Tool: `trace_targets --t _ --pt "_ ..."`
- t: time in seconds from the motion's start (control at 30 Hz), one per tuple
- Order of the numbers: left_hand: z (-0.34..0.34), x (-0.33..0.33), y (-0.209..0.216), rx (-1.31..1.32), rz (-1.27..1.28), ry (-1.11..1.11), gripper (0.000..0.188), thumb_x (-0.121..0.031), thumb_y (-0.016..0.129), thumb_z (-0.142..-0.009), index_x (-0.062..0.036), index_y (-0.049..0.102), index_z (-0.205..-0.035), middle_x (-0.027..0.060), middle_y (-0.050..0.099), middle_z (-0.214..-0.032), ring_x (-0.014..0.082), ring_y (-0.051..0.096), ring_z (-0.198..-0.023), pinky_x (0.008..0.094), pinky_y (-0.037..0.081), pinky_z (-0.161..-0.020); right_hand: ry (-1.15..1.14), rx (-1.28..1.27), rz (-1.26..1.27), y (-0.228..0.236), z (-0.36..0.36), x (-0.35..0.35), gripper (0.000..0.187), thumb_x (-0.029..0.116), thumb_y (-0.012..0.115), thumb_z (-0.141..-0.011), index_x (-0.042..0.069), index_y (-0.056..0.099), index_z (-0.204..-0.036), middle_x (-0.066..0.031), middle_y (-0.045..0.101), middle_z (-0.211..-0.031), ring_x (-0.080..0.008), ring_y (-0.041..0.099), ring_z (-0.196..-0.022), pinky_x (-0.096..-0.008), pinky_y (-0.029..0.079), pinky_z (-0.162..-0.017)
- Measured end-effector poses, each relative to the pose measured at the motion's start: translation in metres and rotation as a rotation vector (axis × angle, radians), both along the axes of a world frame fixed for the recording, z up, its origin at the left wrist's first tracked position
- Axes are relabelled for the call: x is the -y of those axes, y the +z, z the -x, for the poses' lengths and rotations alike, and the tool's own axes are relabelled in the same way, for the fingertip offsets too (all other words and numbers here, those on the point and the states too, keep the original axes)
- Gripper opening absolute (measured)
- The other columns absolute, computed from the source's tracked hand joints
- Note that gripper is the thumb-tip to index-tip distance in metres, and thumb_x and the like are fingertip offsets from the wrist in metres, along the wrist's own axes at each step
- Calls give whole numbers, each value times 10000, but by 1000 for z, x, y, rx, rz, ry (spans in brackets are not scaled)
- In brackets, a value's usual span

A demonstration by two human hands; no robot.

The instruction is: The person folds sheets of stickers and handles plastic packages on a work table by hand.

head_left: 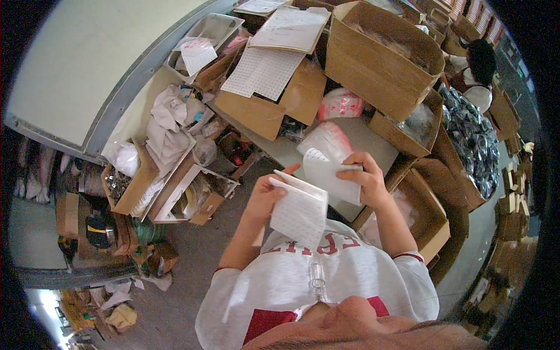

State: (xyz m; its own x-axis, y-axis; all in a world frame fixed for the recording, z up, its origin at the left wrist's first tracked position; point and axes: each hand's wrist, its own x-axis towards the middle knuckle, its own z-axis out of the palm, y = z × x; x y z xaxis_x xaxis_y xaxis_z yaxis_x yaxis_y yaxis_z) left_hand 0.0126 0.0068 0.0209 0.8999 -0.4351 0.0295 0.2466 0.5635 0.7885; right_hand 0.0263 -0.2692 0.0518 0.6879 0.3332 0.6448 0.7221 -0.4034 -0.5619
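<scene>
A: State each hand's grip.
B: The left hand closes thumb over a stack of white printed sheets; layer count cannot be told. The right hand pinches a curved white printed sheet at its edge.
A: Location?
B: Both are held up before the grey shirt.
A: Materials?
B: Paper-like, smooth, marked in small rows. Beyond lie a crumpled translucent plastic bag, a flat grey tabletop and an open cardboard box.
</scene>
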Motion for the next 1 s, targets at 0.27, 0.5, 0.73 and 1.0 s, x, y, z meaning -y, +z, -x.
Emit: trace_targets --t 0.27,0.5,0.73,1.0 --pt "-19 3 -8 163 497 35 189 -116 564 -863 -41 641 -708 170 634 -809 351 467 -1193 457 359 -1028 1019 -875 -1388 -36 -30 10 114 122 583 -822 16 573 -781 -142 507 -1015 -295 555 -931 -406 523 -794" --pt "-11 32 4 -100 216 -255 340 -199 735 -753 5 647 -1010 185 569 -1201 190 645 -886 301 505 -793 821 -677 -1024 -48 -35 -47 175 130 664 -782 112 602 -620 -46 360 -1366 -219 372 -1215 -364 360 -1003" --pt "-7 41 20 1 79 -119 305 -196 753 -720 10 678 -933 88 637 -1078 182 617 -927 308 480 -809 1019 -664 -1159 -59 -22 -71 133 184 657 -814 144 626 -692 -61 169 -1493 -273 246 -1319 -436 325 -1025" --pt "-25 11 -3 242 -50 -174 135 -28 730 -676 22 664 -782 91 662 -872 168 615 -777 301 483 -721 963 -575 -960 -69 -46 -41 87 205 650 -819 119 653 -831 -146 274 -1448 -297 352 -1282 -420 358 -1011"
